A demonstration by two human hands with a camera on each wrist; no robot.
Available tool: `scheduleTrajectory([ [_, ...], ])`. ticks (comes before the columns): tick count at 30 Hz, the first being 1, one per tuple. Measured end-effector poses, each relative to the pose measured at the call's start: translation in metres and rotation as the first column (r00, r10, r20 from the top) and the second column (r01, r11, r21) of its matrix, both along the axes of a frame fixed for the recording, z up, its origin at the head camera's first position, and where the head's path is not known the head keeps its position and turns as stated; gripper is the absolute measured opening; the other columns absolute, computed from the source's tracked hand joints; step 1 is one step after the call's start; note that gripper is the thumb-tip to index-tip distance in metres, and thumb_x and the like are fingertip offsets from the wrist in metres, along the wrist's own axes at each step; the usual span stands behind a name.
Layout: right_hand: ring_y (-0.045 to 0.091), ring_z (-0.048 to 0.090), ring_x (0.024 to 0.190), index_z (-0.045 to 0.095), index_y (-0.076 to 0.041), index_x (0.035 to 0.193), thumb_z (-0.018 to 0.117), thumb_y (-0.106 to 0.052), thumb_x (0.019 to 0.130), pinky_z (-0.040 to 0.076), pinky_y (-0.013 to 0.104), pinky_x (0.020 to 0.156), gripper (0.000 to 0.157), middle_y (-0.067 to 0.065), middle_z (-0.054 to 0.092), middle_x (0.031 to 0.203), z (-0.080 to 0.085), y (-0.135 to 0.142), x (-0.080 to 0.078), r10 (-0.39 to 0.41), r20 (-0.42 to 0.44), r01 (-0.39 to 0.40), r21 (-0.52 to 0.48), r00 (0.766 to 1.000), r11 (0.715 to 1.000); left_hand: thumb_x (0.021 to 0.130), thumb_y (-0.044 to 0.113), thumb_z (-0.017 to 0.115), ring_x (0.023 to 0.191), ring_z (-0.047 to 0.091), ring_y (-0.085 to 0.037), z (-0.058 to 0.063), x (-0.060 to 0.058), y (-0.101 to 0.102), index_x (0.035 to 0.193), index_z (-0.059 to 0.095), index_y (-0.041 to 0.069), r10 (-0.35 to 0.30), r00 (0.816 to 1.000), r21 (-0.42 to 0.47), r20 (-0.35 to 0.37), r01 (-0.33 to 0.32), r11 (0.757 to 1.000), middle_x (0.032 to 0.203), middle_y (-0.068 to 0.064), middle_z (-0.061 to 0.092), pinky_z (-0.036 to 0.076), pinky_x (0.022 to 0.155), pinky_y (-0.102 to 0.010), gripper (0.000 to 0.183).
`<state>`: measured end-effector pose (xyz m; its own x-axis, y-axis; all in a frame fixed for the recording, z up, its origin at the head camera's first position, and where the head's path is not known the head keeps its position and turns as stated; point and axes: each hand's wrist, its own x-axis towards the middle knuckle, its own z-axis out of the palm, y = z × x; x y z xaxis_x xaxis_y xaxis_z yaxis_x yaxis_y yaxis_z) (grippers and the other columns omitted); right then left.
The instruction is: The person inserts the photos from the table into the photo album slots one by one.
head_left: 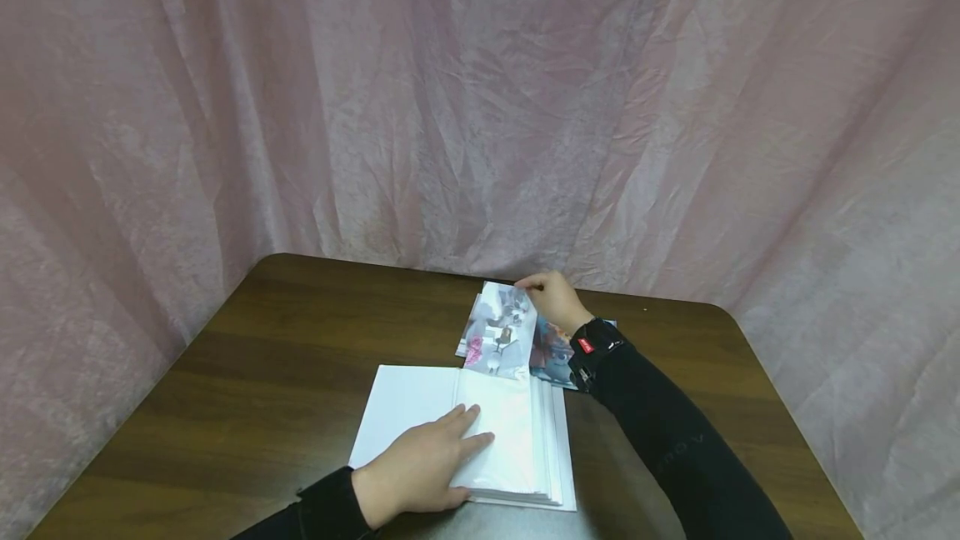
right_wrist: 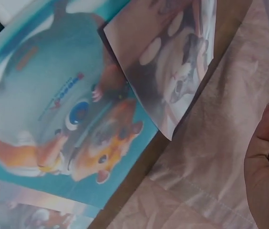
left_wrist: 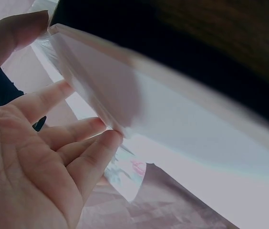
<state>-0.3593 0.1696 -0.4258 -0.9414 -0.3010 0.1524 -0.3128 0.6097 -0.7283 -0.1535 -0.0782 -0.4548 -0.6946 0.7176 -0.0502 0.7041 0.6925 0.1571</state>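
Note:
A white photo album (head_left: 412, 407) lies spread on the table, with a thick stack of clear-pocket pages on its right half. My left hand (head_left: 416, 465) rests on the front page (head_left: 506, 415), fingers extended; the left wrist view shows them along the page edge. At the far side, my right hand (head_left: 557, 300) pinches the upper right corner of a photo print (head_left: 498, 332) with a pale scene and a pink patch. The print's lower edge meets the top of the page pocket. In the right wrist view, thumb and fingers (right_wrist: 268, 129) hold the print's edge.
More prints lie behind the album, partly under my right wrist: a teal one with a hamster (right_wrist: 96, 148) and one with a cat (right_wrist: 182, 71). The brown wooden table (head_left: 315, 340) ends at a pink curtain (head_left: 450, 107).

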Motion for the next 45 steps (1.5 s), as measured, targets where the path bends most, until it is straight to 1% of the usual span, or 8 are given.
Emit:
scheduleTrajectory([
  [8,0.013,0.042,0.059,0.075,-0.002,0.114,0.053,-0.001,0.101,0.036,0.025,0.055,0.025,0.02,0.064,0.124,0.006,-0.004,-0.001,-0.014,0.023,0.014,0.03,1.0,0.999,0.085,0.045,0.077,0.139,0.045,-0.029,-0.001,-0.001,0.001,0.143,0.057,0.022,0.004,1.0,-0.008,-0.001,-0.004,1.0,0.153,-0.015,0.045,0.049,0.103,-0.04,0.066],
  [15,0.011,0.033,0.049,0.076,-0.003,0.112,0.056,-0.001,0.1,0.034,0.024,0.052,0.023,0.019,0.064,0.127,0.002,-0.005,-0.002,0.019,0.065,-0.021,0.033,0.998,0.999,0.085,0.045,0.077,0.139,0.045,-0.029,0.0,-0.001,0.001,0.143,0.057,0.022,0.006,1.0,-0.006,0.019,-0.006,1.0,0.153,-0.014,0.044,0.048,0.103,-0.04,0.066],
  [17,0.012,0.038,0.052,0.076,-0.003,0.112,0.057,-0.002,0.1,0.037,0.024,0.054,0.022,0.02,0.064,0.127,0.001,-0.005,-0.001,0.03,0.076,-0.033,0.032,0.997,0.999,0.085,0.046,0.077,0.139,0.045,-0.029,0.0,-0.001,0.002,0.143,0.057,0.022,0.005,1.0,-0.004,0.022,-0.005,1.0,0.153,-0.014,0.044,0.048,0.103,-0.04,0.066],
  [20,0.014,0.057,0.071,0.075,-0.004,0.113,0.057,-0.003,0.1,0.046,0.026,0.065,0.022,0.018,0.064,0.128,-0.001,-0.005,0.0,0.041,0.101,-0.045,0.037,0.994,0.998,0.084,0.046,0.077,0.139,0.045,-0.029,0.0,-0.001,0.002,0.143,0.058,0.022,0.001,1.0,-0.003,0.017,-0.001,1.0,0.153,-0.014,0.045,0.049,0.103,-0.041,0.066],
  [23,0.021,0.065,0.095,0.075,-0.005,0.114,0.058,-0.004,0.1,0.05,0.03,0.078,0.022,0.016,0.065,0.128,-0.002,-0.005,0.002,0.045,0.133,-0.052,0.047,0.99,0.998,0.084,0.046,0.077,0.139,0.045,-0.029,0.0,-0.001,0.002,0.142,0.058,0.022,-0.002,1.0,-0.002,0.011,0.002,1.0,0.152,-0.015,0.045,0.049,0.103,-0.041,0.065],
  [25,0.022,0.065,0.1,0.074,-0.006,0.115,0.058,-0.005,0.101,0.05,0.03,0.08,0.022,0.015,0.066,0.126,-0.003,-0.006,0.003,0.045,0.147,-0.054,0.058,0.988,0.997,0.084,0.045,0.077,0.139,0.046,-0.029,0.0,-0.001,0.002,0.142,0.058,0.022,-0.001,1.0,-0.002,0.005,0.001,1.0,0.152,-0.015,0.046,0.049,0.103,-0.04,0.065],
  [32,0.016,0.053,0.074,0.074,-0.004,0.116,0.057,-0.005,0.101,0.044,0.027,0.068,0.023,0.014,0.068,0.121,-0.005,-0.008,0.009,0.065,0.165,-0.079,0.08,0.984,0.994,0.084,0.045,0.077,0.138,0.046,-0.03,-0.001,-0.001,0.001,0.142,0.058,0.022,-0.002,1.0,0.0,0.004,0.002,1.0,0.152,-0.015,0.046,0.047,0.104,-0.04,0.066],
  [45,0.026,0.064,0.114,0.076,-0.006,0.113,0.058,-0.003,0.1,0.053,0.035,0.088,0.022,0.012,0.07,0.121,-0.012,-0.007,0.016,0.112,0.22,-0.127,0.059,0.969,0.99,0.084,0.044,0.077,0.139,0.045,-0.032,-0.002,-0.002,0.003,0.143,0.057,0.019,-0.007,1.0,0.011,-0.016,0.007,1.0,0.152,-0.018,0.045,0.043,0.108,-0.04,0.067],
])
